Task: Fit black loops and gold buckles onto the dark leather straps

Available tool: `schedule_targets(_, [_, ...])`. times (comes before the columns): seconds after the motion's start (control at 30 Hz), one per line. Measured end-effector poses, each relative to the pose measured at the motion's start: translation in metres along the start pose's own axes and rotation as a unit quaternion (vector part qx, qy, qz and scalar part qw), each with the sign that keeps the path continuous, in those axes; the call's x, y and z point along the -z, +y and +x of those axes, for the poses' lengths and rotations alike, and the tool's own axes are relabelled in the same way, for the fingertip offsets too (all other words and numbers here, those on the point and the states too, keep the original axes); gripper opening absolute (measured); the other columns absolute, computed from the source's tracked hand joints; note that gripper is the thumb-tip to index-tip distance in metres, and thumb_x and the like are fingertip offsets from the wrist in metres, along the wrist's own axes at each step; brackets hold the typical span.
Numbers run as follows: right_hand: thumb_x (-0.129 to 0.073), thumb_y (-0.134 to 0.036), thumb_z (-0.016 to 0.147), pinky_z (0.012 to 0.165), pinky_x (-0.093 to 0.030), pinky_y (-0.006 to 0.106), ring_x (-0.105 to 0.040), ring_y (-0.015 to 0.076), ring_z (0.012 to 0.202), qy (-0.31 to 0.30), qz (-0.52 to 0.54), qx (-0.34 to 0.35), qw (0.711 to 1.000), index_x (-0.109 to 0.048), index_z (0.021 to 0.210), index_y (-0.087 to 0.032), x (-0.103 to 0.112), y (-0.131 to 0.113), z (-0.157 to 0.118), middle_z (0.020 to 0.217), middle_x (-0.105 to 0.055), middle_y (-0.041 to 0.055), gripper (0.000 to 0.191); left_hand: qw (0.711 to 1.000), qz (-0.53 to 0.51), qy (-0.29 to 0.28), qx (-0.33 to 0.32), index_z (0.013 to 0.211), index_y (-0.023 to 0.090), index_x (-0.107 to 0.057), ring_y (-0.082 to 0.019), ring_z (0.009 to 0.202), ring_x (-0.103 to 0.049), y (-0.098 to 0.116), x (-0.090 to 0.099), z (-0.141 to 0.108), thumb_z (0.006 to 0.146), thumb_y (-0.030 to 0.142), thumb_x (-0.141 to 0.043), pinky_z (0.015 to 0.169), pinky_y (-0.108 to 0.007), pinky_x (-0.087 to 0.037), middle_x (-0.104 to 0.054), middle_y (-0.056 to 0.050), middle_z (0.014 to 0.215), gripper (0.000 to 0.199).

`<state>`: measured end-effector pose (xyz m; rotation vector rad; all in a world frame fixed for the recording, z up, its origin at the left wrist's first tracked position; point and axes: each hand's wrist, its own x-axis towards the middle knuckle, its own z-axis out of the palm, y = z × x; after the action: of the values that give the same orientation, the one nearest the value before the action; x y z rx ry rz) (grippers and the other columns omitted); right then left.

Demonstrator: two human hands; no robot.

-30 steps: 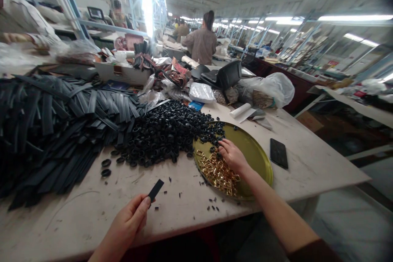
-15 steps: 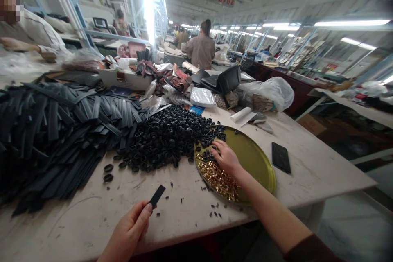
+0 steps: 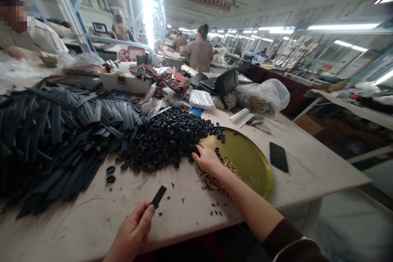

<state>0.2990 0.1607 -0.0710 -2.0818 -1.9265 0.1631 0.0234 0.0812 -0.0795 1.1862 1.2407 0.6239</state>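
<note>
My left hand (image 3: 135,227) pinches a short black strip (image 3: 159,196) between thumb and fingers, above the near part of the table. My right hand (image 3: 208,159) is at the left rim of a round gold tray (image 3: 245,159), its fingertips at the edge of a heap of small black loops (image 3: 167,139). Whether those fingers hold a loop is too small to tell. Gold metal buckles (image 3: 229,166) lie in the tray, partly hidden under my right hand and forearm. Some black loops rest near the tray's back left rim.
A big pile of long black strips (image 3: 61,131) covers the left of the table (image 3: 294,190). A phone (image 3: 278,156) lies right of the tray. Plastic bags (image 3: 270,92), scraps and a white box (image 3: 132,84) stand behind. A person (image 3: 18,28) sits at the far left.
My right hand has moved left from over the buckles to the tray's rim beside the loop heap. My left hand still holds the strip in nearly the same place.
</note>
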Motion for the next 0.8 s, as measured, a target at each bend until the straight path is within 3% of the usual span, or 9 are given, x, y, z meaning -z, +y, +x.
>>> schedule_targets(0.2, [-0.045,-0.024,0.081,0.094,-0.037,0.038,-0.048,0.025,0.113,0.001,-0.015,0.038,0.999,-0.048,0.123,-0.014,0.011,-0.006,-0.035,0.125,-0.05,0.0155,0.043,1.0,-0.002,-0.018,-0.019,0.082,0.017,-0.049,-0.008,0.038,-0.026,-0.001,0.003,-0.002,0.068,0.063,-0.048,0.039,-0.018,-0.017,-0.028,0.01,0.043,0.048])
schedule_targets(0.37, [-0.045,-0.027,0.082,0.096,-0.037,0.037,-0.049,0.0222,0.111,0.036,0.044,0.092,0.994,-0.053,0.118,-0.018,0.024,0.011,-0.057,0.119,-0.056,0.0103,0.037,0.999,0.004,-0.021,-0.036,0.086,0.016,-0.05,-0.007,0.04,-0.026,-0.001,0.003,-0.005,0.072,0.058,-0.047,0.039,-0.018,-0.018,-0.028,0.01,0.045,0.044])
schedule_targets(0.5, [-0.043,-0.03,0.084,0.092,-0.04,0.037,-0.052,0.022,0.107,0.105,0.106,0.041,0.988,-0.053,0.115,-0.016,0.037,0.029,-0.062,0.115,-0.057,0.0118,0.036,0.999,-0.001,-0.026,-0.029,0.086,0.016,-0.05,-0.007,0.04,-0.027,0.0,0.003,-0.005,0.072,0.055,-0.048,0.039,-0.018,-0.018,-0.029,0.01,0.045,0.041])
schedule_targets(0.6, [-0.042,-0.031,0.084,0.081,-0.045,0.034,-0.058,0.021,0.091,0.132,0.115,-0.011,0.985,-0.058,0.105,-0.016,0.048,0.04,-0.06,0.101,-0.061,0.0108,0.03,0.999,-0.012,-0.035,-0.025,0.084,0.017,-0.048,-0.007,0.039,-0.025,0.0,0.004,-0.005,0.073,0.054,-0.048,0.039,-0.018,-0.017,-0.027,0.01,0.044,0.039])
schedule_targets(0.7, [-0.041,-0.031,0.084,0.073,-0.046,0.03,-0.059,0.0187,0.08,0.117,0.081,-0.044,0.989,-0.06,0.096,-0.016,0.056,0.043,-0.052,0.091,-0.063,0.0084,0.027,0.999,-0.028,-0.035,-0.023,0.081,0.017,-0.047,-0.006,0.039,-0.024,-0.002,0.003,-0.004,0.072,0.054,-0.049,0.038,-0.017,-0.016,-0.027,0.011,0.044,0.038])
schedule_targets(0.8, [-0.043,-0.029,0.083,0.073,-0.044,0.027,-0.058,0.0169,0.08,0.08,0.056,-0.043,0.994,-0.061,0.092,-0.018,0.054,0.039,-0.038,0.089,-0.064,0.0057,0.023,0.999,-0.032,-0.036,-0.023,0.082,0.017,-0.047,-0.006,0.039,-0.025,-0.004,0.003,-0.003,0.072,0.054,-0.05,0.038,-0.017,-0.016,-0.028,0.011,0.045,0.038])
